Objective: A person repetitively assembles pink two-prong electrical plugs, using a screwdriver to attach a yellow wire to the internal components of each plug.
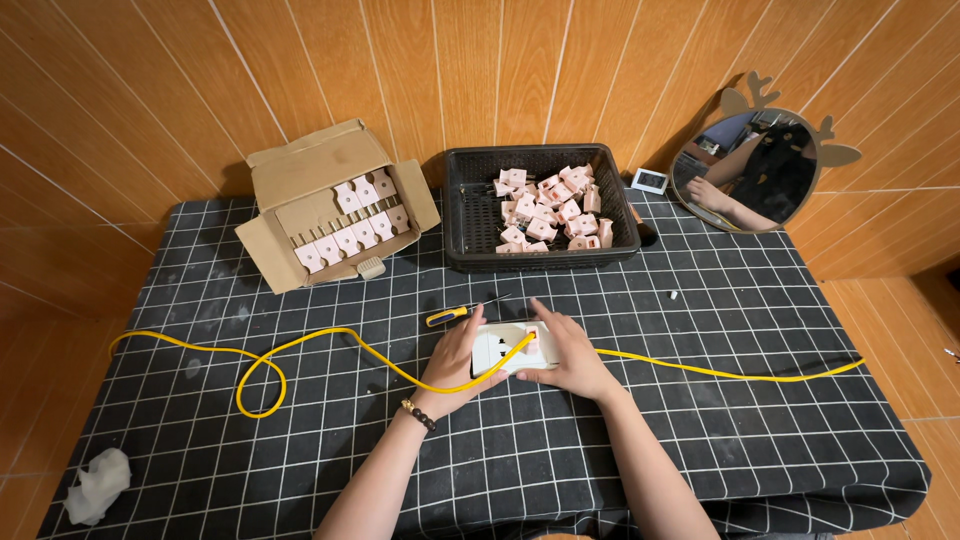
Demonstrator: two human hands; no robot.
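- A black table (700,420) with white squares sits by an orange wall.
- My left hand (452,368) and right hand (568,358) curl loosely around the white socket plate (512,348) between them.
- A yellow wire (300,345) runs out both sides of my hands.
- A screwdriver (450,315) lies just past my left fingers.

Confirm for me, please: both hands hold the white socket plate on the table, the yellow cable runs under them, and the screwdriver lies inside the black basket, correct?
Not quite. The head view shows the screwdriver lying on the table, in front of the black basket, not inside it. The rest holds: the left hand and right hand hold the white socket plate, and the yellow cable runs under them.
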